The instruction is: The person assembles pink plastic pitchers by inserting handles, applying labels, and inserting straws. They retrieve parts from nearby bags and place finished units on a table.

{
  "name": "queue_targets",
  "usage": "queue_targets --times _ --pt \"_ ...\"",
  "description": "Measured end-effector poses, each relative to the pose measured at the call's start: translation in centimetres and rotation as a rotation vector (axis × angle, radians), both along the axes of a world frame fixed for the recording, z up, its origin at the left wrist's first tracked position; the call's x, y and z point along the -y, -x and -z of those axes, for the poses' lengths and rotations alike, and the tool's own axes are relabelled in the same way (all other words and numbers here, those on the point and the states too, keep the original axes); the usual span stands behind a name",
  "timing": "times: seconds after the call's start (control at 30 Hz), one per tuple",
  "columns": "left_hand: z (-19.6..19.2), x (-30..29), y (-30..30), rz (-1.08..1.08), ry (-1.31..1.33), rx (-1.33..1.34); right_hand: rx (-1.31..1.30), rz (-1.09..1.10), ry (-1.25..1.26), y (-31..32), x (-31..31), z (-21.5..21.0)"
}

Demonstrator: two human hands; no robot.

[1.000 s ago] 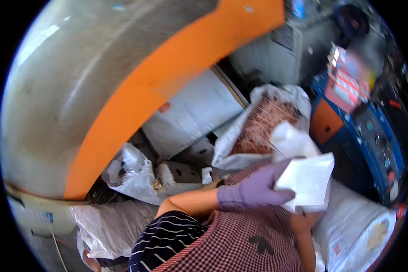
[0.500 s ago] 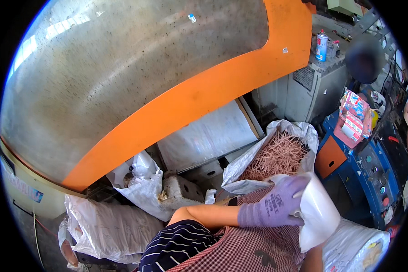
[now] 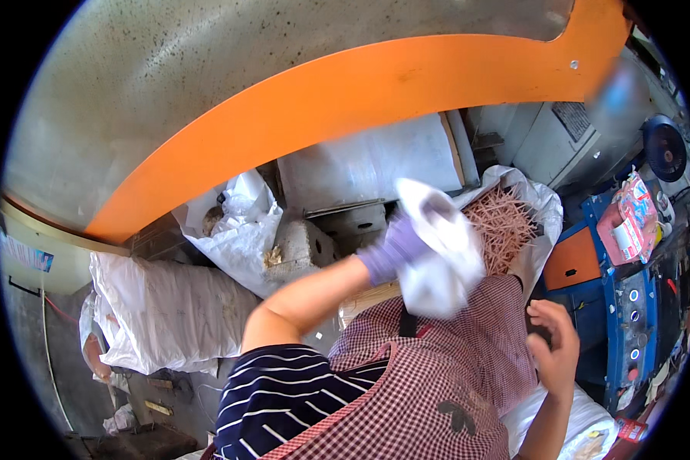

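Note:
My left hand, in a purple knitted glove, grips a floppy white sheet in front of my checked apron. The sheet is smeared by motion, so its material is unclear. Past it on the right stands a white sack with its mouth spread, full of thin pinkish sticks. My right hand is bare and raised beside the apron, fingers loosely bent and apart, with nothing in it. Below that hand lies a white plastic-wrapped bundle.
A machine with an orange-edged cover spans the far side. A filled white sack lies left, near an open white bag and a grey-white block. On the right is a blue control panel with a pink basket.
My left hand has swung left and away from me with the white sheet. My right hand, hidden behind the sheet before, now shows apart from it. The whole view has shifted.

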State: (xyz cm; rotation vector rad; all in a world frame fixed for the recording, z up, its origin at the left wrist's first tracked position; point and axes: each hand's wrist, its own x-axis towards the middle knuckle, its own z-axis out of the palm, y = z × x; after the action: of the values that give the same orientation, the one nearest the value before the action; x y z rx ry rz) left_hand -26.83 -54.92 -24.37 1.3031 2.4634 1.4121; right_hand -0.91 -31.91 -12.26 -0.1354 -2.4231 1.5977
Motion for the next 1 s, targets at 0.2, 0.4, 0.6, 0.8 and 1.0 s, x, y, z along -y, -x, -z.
queue_targets --times 0.2,0.4,0.6,0.8,1.0 --pt "2.1 28.4 17.3 -0.708 0.510 -0.747 0.238 0.011 0.341 4.8 -1.6 7.7" --pt "0.0 43.7 17.5 -1.203 0.993 -0.081 0.430 0.024 0.385 6.6 0.1 11.4" --pt "13.5 54.6 15.8 -1.105 1.574 0.315 0.553 0.155 0.493 8.0 0.0 13.1" --pt "8.6 51.4 16.7 -1.083 1.907 0.309 0.594 0.224 0.501 8.1 -1.8 13.8" --pt "10.1 54.8 17.4 -1.041 0.605 1.116 0.613 0.263 0.526 6.1 -2.7 14.8"
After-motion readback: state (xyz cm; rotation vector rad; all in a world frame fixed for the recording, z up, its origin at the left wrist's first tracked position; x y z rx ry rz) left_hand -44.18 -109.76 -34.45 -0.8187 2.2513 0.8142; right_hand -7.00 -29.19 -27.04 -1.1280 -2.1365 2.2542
